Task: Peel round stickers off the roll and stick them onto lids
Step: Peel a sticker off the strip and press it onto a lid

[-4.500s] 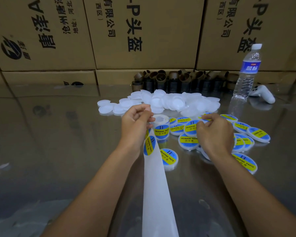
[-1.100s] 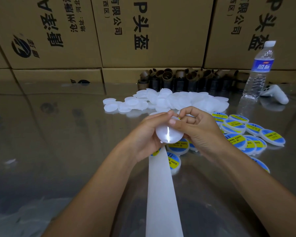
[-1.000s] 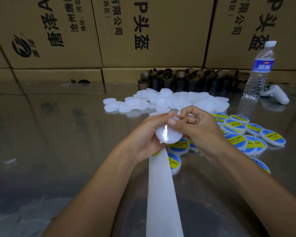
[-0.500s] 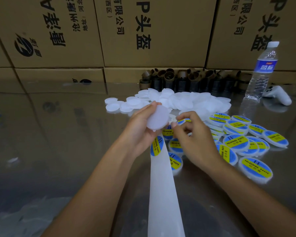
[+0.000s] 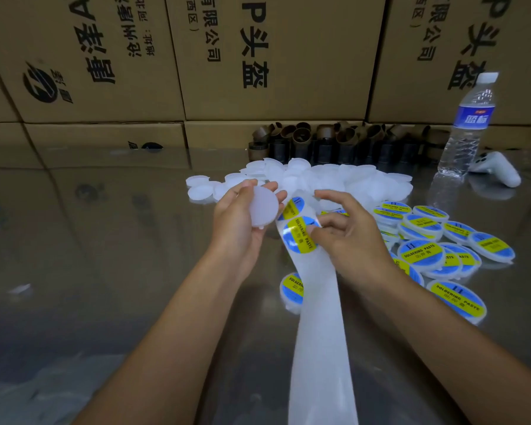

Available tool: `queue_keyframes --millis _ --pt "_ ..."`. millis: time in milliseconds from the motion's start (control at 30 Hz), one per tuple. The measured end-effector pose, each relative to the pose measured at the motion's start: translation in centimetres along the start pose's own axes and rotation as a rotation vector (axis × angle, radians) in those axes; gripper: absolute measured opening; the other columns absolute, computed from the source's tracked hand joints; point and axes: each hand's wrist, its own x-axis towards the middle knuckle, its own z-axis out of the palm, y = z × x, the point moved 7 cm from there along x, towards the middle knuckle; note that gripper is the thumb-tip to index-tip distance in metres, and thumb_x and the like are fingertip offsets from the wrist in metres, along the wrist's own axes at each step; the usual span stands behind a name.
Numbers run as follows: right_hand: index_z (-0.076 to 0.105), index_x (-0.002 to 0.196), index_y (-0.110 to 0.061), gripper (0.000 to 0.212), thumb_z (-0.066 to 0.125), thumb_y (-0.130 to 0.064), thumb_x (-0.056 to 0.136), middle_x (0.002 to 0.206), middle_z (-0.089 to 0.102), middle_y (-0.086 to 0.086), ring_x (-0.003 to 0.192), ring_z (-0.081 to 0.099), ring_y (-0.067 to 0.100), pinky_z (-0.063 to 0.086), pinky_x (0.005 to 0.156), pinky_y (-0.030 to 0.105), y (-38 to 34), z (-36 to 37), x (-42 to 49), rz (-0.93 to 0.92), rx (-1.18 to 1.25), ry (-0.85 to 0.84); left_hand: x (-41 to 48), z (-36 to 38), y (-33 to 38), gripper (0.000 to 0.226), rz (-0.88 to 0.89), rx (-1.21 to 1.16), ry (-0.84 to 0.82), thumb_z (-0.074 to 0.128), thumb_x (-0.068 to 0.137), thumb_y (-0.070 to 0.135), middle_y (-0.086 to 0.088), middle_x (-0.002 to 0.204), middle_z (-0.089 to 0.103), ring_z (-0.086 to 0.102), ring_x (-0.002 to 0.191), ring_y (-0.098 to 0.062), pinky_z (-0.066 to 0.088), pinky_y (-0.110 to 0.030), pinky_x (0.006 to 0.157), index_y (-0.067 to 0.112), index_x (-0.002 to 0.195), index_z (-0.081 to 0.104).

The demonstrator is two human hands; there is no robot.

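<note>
Raised above a glossy steel table (image 5: 105, 240), the left hand (image 5: 239, 223) grips a blank, frosted-white round lid (image 5: 263, 207) by its rim. Beside it, the right hand (image 5: 351, 240) pinches the edge of a blue-and-yellow round sticker (image 5: 298, 236) on the translucent backing strip (image 5: 319, 332). Labelled lids (image 5: 426, 250) lie at right.

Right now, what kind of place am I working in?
Probably a small packing or labelling workshop: stacked cardboard cartons line the back, blank white lids lie heaped on the steel table, and labelled lids pile up at the right.
</note>
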Motion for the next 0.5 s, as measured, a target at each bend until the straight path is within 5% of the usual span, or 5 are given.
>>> queue_keyframes --millis 267,400,500 --pt "0.058 0.112 -0.031 0.041 0.065 -0.001 0.085 0.069 0.070 -0.006 0.066 0.065 0.004 0.051 0.061 0.018 -0.4 -1.8 0.2 -0.006 0.146 0.164 -0.3 -0.4 -1.5 0.022 -0.081 0.458 0.032 0.051 0.098 0.029 0.000 0.071 0.069 0.065 0.058 -0.011 0.047 -0.018 0.048 0.012 0.088 0.061" --pt "0.063 0.110 -0.024 0.038 0.069 -0.001 0.081 0.066 0.070 -0.005 0.062 0.064 0.005 0.052 0.062 0.020 -0.2 -1.5 0.2 -0.018 0.074 0.129 -0.8 0.6 -2.8 0.032 -0.125 0.586 -0.140 0.048 0.098 0.036 -0.007 0.094 0.073 0.066 0.077 -0.018 0.048 -0.025 0.062 0.012 0.100 0.070" --pt "0.064 0.103 -0.025 0.031 0.072 -0.006 0.079 0.069 0.066 -0.003 0.063 0.063 0.008 0.052 0.065 0.024 -0.5 -1.3 0.1 -0.120 -0.130 0.135 -1.0 0.7 -2.7 0.025 -0.111 0.615 -0.155 0.053 0.097 0.030 -0.006 0.089 0.074 0.068 0.077 -0.020 0.055 -0.030 0.069 0.014 0.091 0.071"
